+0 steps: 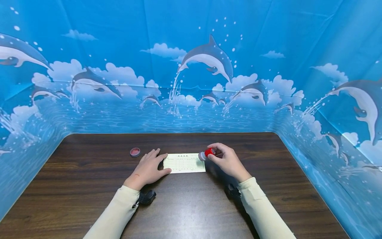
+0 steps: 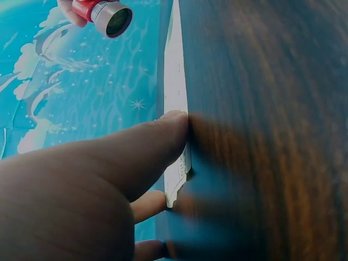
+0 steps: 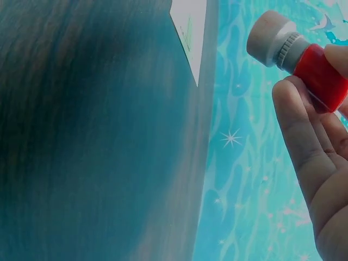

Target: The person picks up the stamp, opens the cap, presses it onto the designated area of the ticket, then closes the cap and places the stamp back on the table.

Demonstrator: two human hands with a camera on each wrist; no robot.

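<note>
A pale yellow-green printed form slip point(image 1: 182, 163) lies flat on the table. My left hand point(image 1: 148, 169) rests at its left end with spread fingers, and the thumb point(image 2: 163, 130) presses on the paper near the lower corner. My right hand point(image 1: 228, 161) pinches a round stamp by its red handle point(image 1: 210, 152), between thumb and fingers. The stamp's silvery round head point(image 3: 269, 41) points left, tilted, over the slip's upper right corner. In the left wrist view the stamp's dark round face point(image 2: 119, 23) shows, held clear of the paper.
A small round cap point(image 1: 135, 152), reddish inside, sits on the table left of the left hand. The dark wood table point(image 1: 185, 205) is bounded at the back and sides by a blue dolphin-print cloth point(image 1: 125, 109). Black straps point(image 1: 146, 197) are worn at both wrists.
</note>
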